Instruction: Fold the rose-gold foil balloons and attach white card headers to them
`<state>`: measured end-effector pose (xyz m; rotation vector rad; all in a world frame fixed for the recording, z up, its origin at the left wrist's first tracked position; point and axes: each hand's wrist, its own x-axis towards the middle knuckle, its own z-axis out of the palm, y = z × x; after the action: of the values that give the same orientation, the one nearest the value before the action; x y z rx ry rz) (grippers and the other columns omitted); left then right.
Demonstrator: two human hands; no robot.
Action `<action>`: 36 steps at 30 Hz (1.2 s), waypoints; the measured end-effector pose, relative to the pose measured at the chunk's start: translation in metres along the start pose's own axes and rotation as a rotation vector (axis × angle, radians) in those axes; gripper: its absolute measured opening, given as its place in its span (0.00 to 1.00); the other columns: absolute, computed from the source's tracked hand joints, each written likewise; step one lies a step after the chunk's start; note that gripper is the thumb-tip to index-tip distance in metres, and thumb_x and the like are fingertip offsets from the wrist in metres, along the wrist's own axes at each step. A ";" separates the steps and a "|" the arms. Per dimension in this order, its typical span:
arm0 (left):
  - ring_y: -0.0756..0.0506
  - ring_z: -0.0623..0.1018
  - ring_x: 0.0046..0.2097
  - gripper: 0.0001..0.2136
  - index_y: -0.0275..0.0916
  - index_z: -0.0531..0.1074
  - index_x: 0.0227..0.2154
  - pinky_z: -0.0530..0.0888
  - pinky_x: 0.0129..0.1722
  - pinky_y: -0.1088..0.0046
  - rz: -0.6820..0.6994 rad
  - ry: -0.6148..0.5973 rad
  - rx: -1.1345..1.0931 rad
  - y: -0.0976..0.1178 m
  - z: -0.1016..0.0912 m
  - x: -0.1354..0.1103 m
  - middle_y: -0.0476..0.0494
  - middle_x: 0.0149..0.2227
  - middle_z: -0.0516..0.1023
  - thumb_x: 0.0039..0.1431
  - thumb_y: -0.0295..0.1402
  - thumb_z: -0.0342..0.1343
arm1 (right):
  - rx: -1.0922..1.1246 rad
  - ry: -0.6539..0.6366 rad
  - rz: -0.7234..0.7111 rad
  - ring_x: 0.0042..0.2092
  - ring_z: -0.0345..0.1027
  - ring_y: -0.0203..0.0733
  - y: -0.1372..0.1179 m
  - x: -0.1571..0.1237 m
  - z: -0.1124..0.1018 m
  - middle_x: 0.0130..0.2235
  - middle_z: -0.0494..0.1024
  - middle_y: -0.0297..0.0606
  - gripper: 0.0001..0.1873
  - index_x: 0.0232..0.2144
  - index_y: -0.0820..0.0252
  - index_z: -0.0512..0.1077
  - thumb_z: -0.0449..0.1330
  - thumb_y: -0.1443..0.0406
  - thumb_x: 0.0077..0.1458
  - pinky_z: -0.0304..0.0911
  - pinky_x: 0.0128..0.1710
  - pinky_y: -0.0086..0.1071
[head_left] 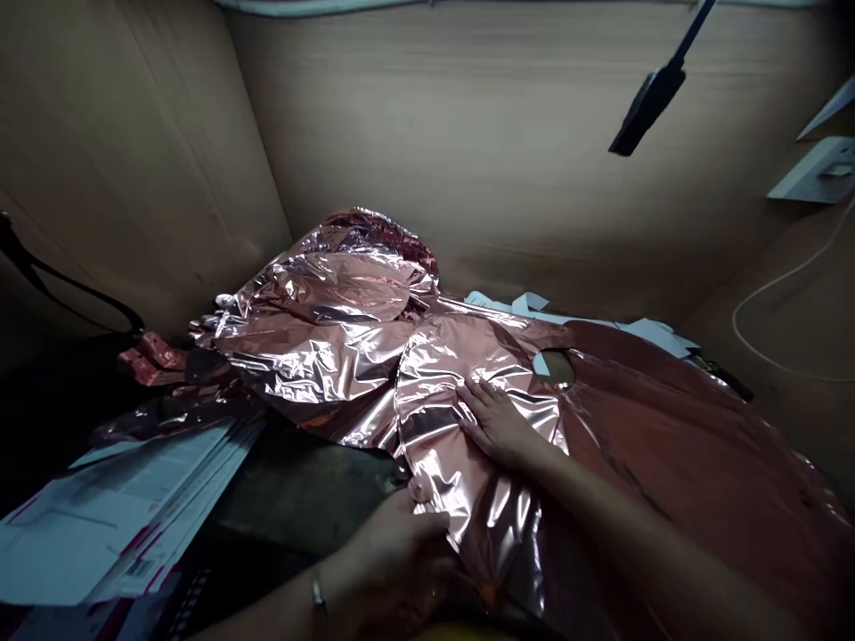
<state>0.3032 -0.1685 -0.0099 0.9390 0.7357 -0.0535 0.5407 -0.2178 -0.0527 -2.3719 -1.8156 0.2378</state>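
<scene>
A large flat rose-gold foil balloon (pixel 481 374) lies crumpled across the dark work surface, with a small hole near its middle. My right hand (pixel 498 420) rests flat on the foil, fingers stretched out and pressing it down. My left hand (pixel 394 552) is closed on the near edge of the same foil, pinching a fold close to my body. A second heap of shiny rose-gold foil (pixel 321 312) lies behind and to the left, touching the first.
Cardboard walls (pixel 468 151) enclose the space on the left and back. Printed white sheets (pixel 120 525) are stacked at front left. White paper scraps (pixel 527 307) lie behind the foil. A black lamp arm (pixel 651 93) hangs top right; a white cable (pixel 768 294) runs along the right wall.
</scene>
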 end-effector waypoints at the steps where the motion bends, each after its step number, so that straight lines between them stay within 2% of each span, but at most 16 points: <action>1: 0.49 0.74 0.26 0.12 0.37 0.70 0.35 0.70 0.27 0.75 -0.015 -0.044 0.178 0.009 -0.006 -0.012 0.46 0.27 0.75 0.53 0.39 0.60 | -0.010 0.003 -0.005 0.68 0.36 0.55 0.001 0.001 0.002 0.68 0.48 0.45 0.32 0.66 0.61 0.51 0.45 0.54 0.65 0.39 0.65 0.53; 2: 0.48 0.75 0.27 0.11 0.37 0.70 0.36 0.71 0.28 0.74 0.033 -0.056 0.404 0.020 -0.012 -0.022 0.45 0.28 0.76 0.56 0.39 0.57 | -0.018 0.005 -0.010 0.69 0.35 0.55 0.002 0.002 0.004 0.68 0.48 0.45 0.32 0.66 0.62 0.51 0.45 0.54 0.65 0.39 0.65 0.53; 5: 0.45 0.75 0.34 0.09 0.37 0.73 0.35 0.73 0.37 0.68 0.654 0.265 1.166 0.054 -0.022 -0.031 0.43 0.31 0.75 0.62 0.36 0.51 | -0.032 0.015 -0.015 0.69 0.34 0.56 0.005 0.004 0.008 0.68 0.46 0.46 0.33 0.67 0.63 0.50 0.44 0.53 0.65 0.37 0.65 0.53; 6: 0.44 0.76 0.39 0.10 0.37 0.73 0.36 0.73 0.41 0.66 0.853 0.274 1.326 0.061 -0.023 -0.023 0.41 0.34 0.76 0.64 0.34 0.48 | -0.035 0.018 -0.015 0.69 0.33 0.57 0.005 0.005 0.010 0.68 0.46 0.47 0.33 0.67 0.63 0.50 0.44 0.53 0.65 0.36 0.65 0.54; 7: 0.43 0.75 0.44 0.10 0.37 0.73 0.39 0.73 0.46 0.65 1.009 0.203 1.424 0.065 -0.022 -0.012 0.40 0.38 0.76 0.65 0.32 0.47 | -0.038 0.021 -0.014 0.69 0.34 0.57 0.005 0.006 0.011 0.68 0.46 0.47 0.34 0.67 0.63 0.49 0.45 0.53 0.65 0.36 0.65 0.54; 9: 0.44 0.72 0.52 0.12 0.38 0.71 0.48 0.70 0.52 0.65 1.160 -0.029 1.505 0.062 -0.020 0.018 0.39 0.49 0.74 0.65 0.29 0.47 | -0.043 0.023 -0.014 0.68 0.35 0.56 0.005 0.007 0.009 0.68 0.46 0.49 0.35 0.67 0.67 0.50 0.46 0.52 0.64 0.37 0.65 0.52; 11: 0.43 0.71 0.54 0.14 0.38 0.70 0.51 0.69 0.54 0.65 1.149 -0.161 1.561 0.051 -0.021 0.046 0.38 0.53 0.72 0.65 0.29 0.48 | -0.042 0.039 -0.009 0.68 0.37 0.55 0.009 0.000 -0.001 0.68 0.46 0.51 0.38 0.66 0.72 0.49 0.48 0.52 0.63 0.40 0.66 0.49; 13: 0.42 0.71 0.55 0.15 0.38 0.70 0.52 0.68 0.56 0.63 1.081 -0.175 1.610 0.040 -0.025 0.061 0.38 0.54 0.72 0.65 0.30 0.49 | -0.042 0.095 0.013 0.69 0.35 0.53 0.016 -0.019 -0.017 0.68 0.43 0.53 0.39 0.66 0.75 0.46 0.50 0.55 0.62 0.41 0.66 0.48; 15: 0.41 0.70 0.57 0.15 0.38 0.70 0.53 0.65 0.58 0.62 1.028 -0.149 1.626 0.033 -0.031 0.065 0.39 0.56 0.71 0.66 0.32 0.48 | -0.046 0.164 -0.001 0.69 0.32 0.52 0.025 -0.050 -0.035 0.69 0.43 0.50 0.37 0.66 0.70 0.48 0.51 0.58 0.61 0.41 0.66 0.49; 17: 0.41 0.70 0.57 0.15 0.39 0.70 0.53 0.65 0.59 0.61 1.003 -0.137 1.623 0.031 -0.035 0.062 0.40 0.56 0.71 0.66 0.33 0.48 | -0.050 0.182 -0.122 0.68 0.38 0.51 0.032 -0.084 -0.046 0.67 0.52 0.45 0.31 0.65 0.61 0.55 0.52 0.62 0.61 0.45 0.65 0.52; 20: 0.41 0.69 0.57 0.15 0.39 0.70 0.53 0.64 0.59 0.61 1.007 -0.143 1.618 0.032 -0.035 0.060 0.40 0.56 0.71 0.65 0.32 0.48 | -0.041 0.137 -0.218 0.66 0.47 0.50 0.030 -0.116 -0.038 0.63 0.61 0.42 0.25 0.62 0.56 0.61 0.49 0.67 0.63 0.54 0.62 0.52; 25: 0.42 0.70 0.55 0.14 0.38 0.71 0.51 0.64 0.58 0.63 1.009 -0.170 1.584 0.038 -0.032 0.062 0.40 0.54 0.72 0.66 0.31 0.47 | 0.041 0.216 -0.292 0.61 0.60 0.47 0.018 -0.100 -0.004 0.56 0.72 0.42 0.20 0.53 0.60 0.72 0.47 0.71 0.64 0.57 0.61 0.47; 27: 0.43 0.72 0.53 0.14 0.38 0.71 0.51 0.66 0.56 0.65 0.954 -0.192 1.522 0.047 -0.029 0.057 0.40 0.52 0.74 0.66 0.31 0.47 | 0.089 0.270 -0.260 0.58 0.64 0.47 0.014 -0.094 -0.006 0.53 0.75 0.43 0.21 0.51 0.61 0.73 0.46 0.73 0.63 0.60 0.59 0.45; 29: 0.44 0.73 0.51 0.15 0.38 0.71 0.52 0.68 0.53 0.67 0.884 -0.227 1.411 0.058 -0.025 0.049 0.41 0.50 0.75 0.66 0.31 0.46 | 0.136 0.299 -0.191 0.58 0.65 0.47 0.007 -0.100 -0.018 0.53 0.74 0.43 0.23 0.52 0.61 0.73 0.46 0.74 0.60 0.63 0.57 0.45; 33: 0.44 0.75 0.48 0.15 0.40 0.74 0.49 0.69 0.49 0.70 0.788 -0.415 1.227 0.068 -0.015 0.034 0.42 0.46 0.77 0.67 0.33 0.45 | 0.225 0.160 -0.128 0.55 0.68 0.46 -0.012 -0.136 -0.049 0.54 0.74 0.42 0.22 0.53 0.55 0.71 0.54 0.69 0.57 0.66 0.54 0.40; 36: 0.43 0.75 0.46 0.15 0.40 0.76 0.46 0.69 0.49 0.68 0.764 -0.512 1.228 0.059 -0.013 0.035 0.41 0.44 0.78 0.66 0.32 0.46 | 0.283 0.050 -0.131 0.54 0.68 0.47 -0.021 -0.160 -0.049 0.54 0.73 0.44 0.20 0.51 0.55 0.73 0.59 0.65 0.54 0.67 0.52 0.37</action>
<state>0.3431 -0.1144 0.0066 2.2158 -0.2714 -0.0672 0.4898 -0.3676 0.0058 -2.0427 -1.7733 0.3869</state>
